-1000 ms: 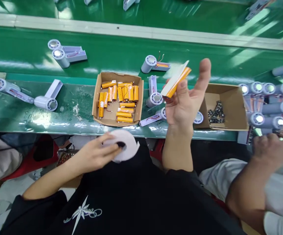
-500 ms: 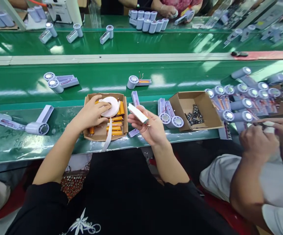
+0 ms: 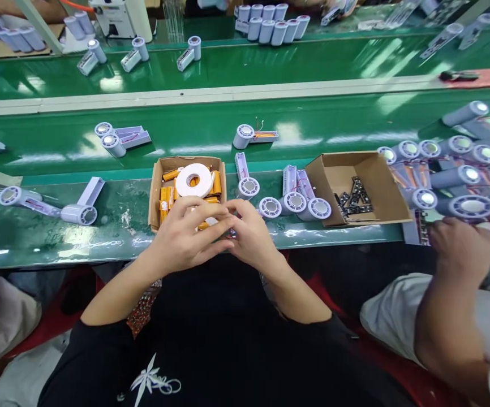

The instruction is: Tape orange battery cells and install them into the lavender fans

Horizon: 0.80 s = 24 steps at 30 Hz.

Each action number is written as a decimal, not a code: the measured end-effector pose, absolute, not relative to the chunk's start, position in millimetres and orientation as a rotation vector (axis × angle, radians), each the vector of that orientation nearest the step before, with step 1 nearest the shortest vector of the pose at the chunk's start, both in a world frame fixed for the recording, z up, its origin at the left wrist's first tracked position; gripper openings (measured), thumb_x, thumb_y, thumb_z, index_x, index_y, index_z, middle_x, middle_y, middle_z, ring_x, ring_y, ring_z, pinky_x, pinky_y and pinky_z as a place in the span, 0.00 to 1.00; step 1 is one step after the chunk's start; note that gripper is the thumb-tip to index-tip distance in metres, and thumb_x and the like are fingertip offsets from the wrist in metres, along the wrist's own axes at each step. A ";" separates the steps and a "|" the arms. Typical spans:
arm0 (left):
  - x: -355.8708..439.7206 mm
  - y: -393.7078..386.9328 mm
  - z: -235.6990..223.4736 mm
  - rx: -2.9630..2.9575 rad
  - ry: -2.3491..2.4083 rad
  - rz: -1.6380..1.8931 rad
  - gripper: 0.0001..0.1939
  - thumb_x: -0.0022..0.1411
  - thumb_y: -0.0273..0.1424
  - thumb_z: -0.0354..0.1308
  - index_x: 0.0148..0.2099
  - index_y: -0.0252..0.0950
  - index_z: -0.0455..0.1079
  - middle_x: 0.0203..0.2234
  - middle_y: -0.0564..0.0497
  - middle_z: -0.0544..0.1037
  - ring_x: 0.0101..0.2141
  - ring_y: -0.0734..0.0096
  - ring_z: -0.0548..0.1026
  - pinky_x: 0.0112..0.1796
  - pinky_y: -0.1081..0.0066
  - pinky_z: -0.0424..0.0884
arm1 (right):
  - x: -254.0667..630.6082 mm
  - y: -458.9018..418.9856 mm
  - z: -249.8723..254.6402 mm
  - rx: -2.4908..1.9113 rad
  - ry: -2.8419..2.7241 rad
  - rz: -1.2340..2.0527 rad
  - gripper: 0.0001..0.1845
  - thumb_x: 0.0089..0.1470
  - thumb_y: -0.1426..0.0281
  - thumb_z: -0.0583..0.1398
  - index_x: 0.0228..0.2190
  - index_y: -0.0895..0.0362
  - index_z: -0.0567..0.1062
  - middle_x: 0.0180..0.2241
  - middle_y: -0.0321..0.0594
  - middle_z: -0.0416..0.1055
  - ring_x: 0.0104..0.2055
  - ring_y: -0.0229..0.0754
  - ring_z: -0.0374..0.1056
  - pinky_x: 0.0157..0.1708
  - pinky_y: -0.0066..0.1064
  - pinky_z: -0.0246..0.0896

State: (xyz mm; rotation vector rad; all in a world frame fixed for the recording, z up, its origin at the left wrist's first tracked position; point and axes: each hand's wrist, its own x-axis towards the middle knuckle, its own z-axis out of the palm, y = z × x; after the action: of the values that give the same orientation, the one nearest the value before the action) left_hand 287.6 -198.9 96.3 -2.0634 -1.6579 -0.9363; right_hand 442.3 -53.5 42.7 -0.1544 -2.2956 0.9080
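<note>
Pretty clearly a factory assembly line: long green belt (image 3: 194, 124) running across, unfinished lilac fan bodies (image 3: 244, 137) with loose wires toward 12 o'clock (more crowding 2 o'clock), plus a cardboard parts box (image 3: 391, 212) at 2.

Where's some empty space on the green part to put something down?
The green belt looks bare between the paired casings and the lone casing. Nearer, the bench has room, besides white specks, between two touching casings and the box of orange cylinders. It's crowded between that box and the box of black parts, and further right.
</note>
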 end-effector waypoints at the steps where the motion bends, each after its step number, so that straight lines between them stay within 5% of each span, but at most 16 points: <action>1: 287.4 -198.8 94.8 -2.086 -1.656 -0.898 0.21 0.73 0.39 0.70 0.65 0.47 0.77 0.54 0.46 0.85 0.54 0.54 0.77 0.55 0.52 0.76 | 442.4 -53.6 42.2 -0.112 -2.320 0.851 0.17 0.63 0.74 0.65 0.52 0.55 0.82 0.54 0.53 0.83 0.57 0.56 0.79 0.56 0.51 0.80; 6: 283.9 -200.3 83.4 -2.096 -1.582 -0.906 0.14 0.74 0.29 0.68 0.58 0.49 0.80 0.49 0.52 0.88 0.52 0.60 0.80 0.51 0.56 0.78 | 445.3 -54.2 34.9 -0.019 -2.378 0.774 0.27 0.63 0.81 0.58 0.60 0.55 0.77 0.55 0.50 0.84 0.59 0.53 0.81 0.60 0.49 0.80; 12: 273.3 -204.3 78.0 -1.959 -1.690 -1.352 0.04 0.78 0.30 0.64 0.51 0.42 0.78 0.45 0.49 0.87 0.48 0.64 0.82 0.51 0.58 0.80 | 451.4 -53.7 35.5 -0.216 -2.354 0.724 0.31 0.70 0.69 0.64 0.70 0.53 0.70 0.48 0.46 0.87 0.47 0.52 0.84 0.50 0.44 0.83; 21: 287.5 -209.8 97.1 -2.207 -1.880 -1.363 0.05 0.80 0.31 0.58 0.47 0.44 0.74 0.44 0.48 0.86 0.51 0.60 0.79 0.56 0.54 0.78 | 452.0 -63.0 55.1 0.133 -2.571 1.179 0.05 0.66 0.69 0.66 0.44 0.53 0.81 0.35 0.39 0.83 0.32 0.42 0.77 0.33 0.31 0.71; 24: 278.2 -201.7 101.9 -2.410 -1.991 -1.385 0.07 0.81 0.35 0.57 0.48 0.43 0.75 0.48 0.46 0.86 0.53 0.60 0.80 0.58 0.56 0.77 | 457.7 -61.4 52.6 0.134 -2.472 1.474 0.04 0.67 0.66 0.68 0.41 0.52 0.82 0.29 0.36 0.81 0.28 0.41 0.76 0.30 0.30 0.71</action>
State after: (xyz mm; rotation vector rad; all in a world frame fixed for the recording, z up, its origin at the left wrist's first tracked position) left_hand 278.2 -201.7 101.9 -2.4104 -1.9913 -1.3854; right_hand 457.7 -61.4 52.6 0.1338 -2.4723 1.4736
